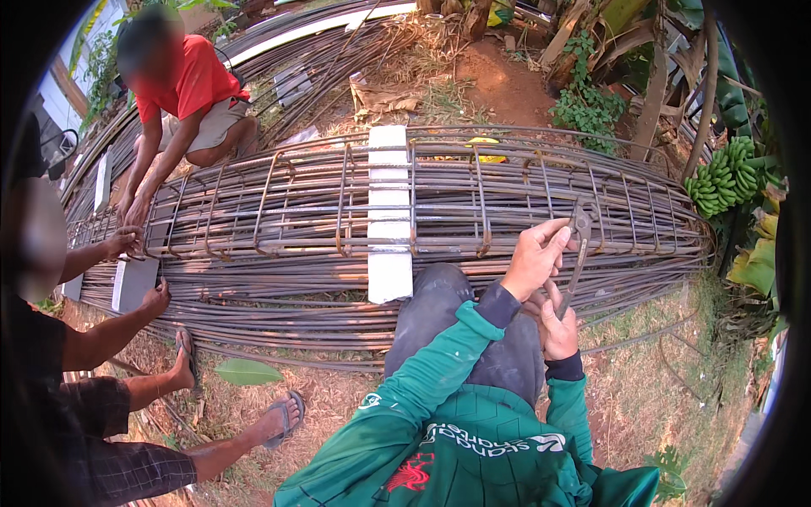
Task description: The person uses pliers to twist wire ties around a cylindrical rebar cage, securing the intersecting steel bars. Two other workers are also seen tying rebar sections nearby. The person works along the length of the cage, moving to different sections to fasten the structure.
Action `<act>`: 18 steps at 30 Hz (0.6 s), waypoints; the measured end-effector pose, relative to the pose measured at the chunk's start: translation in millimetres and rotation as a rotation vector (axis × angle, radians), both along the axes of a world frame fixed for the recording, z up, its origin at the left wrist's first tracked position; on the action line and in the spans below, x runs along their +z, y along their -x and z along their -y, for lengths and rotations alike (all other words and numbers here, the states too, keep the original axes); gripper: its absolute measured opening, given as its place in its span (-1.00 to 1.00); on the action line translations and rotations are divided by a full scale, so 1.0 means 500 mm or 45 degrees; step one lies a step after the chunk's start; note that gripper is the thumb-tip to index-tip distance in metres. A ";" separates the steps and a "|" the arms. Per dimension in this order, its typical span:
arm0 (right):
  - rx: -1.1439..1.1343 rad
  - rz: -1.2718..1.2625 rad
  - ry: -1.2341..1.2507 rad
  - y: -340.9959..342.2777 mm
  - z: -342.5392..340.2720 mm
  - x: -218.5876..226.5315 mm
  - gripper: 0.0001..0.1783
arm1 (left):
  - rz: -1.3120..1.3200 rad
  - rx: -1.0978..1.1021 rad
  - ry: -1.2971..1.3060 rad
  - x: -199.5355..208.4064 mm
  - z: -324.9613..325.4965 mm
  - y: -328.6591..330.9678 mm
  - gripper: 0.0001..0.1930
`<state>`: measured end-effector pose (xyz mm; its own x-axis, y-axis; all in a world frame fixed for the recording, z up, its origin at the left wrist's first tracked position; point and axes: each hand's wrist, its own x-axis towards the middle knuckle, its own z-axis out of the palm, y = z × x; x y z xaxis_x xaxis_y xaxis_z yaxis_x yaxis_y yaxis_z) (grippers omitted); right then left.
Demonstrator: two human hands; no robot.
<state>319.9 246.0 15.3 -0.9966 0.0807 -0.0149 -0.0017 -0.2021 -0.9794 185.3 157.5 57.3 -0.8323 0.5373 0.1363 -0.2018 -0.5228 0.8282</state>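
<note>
In front of me, over the near right part of a long rebar cage (342, 198), I hold a pair of metal pincers (581, 226), jaws pointing away from me. My right hand (559, 331) is closed around the lower end of its handles. My left hand (534, 264) is just left of the pincers' head, thumb and forefinger pinched together; what lies between them is too small to make out. Rusty stirrups cross the cage's long bars at intervals. My knee, in dark trousers, rests against the bars below the cage.
A white board (389, 215) lies crosswise under the cage, and a grey block (135, 283) supports its left end. Two co-workers handle that end, one in a red shirt (198, 80). Loose rebar (279, 296) spreads below. Green bananas (725, 177) hang at the right.
</note>
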 end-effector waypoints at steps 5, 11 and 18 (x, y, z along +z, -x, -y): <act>0.145 -0.136 0.179 -0.025 -0.038 0.019 -0.12 | 0.510 -0.198 -0.331 -0.032 -0.033 -0.001 -0.73; 0.128 -0.406 -0.004 -0.040 -0.091 0.019 -0.24 | 0.225 -0.276 -0.329 0.011 -0.057 -0.011 -0.76; 0.131 -0.479 -0.232 -0.017 -0.153 0.054 -0.47 | 0.098 -0.362 -0.319 0.082 -0.044 -0.035 -0.73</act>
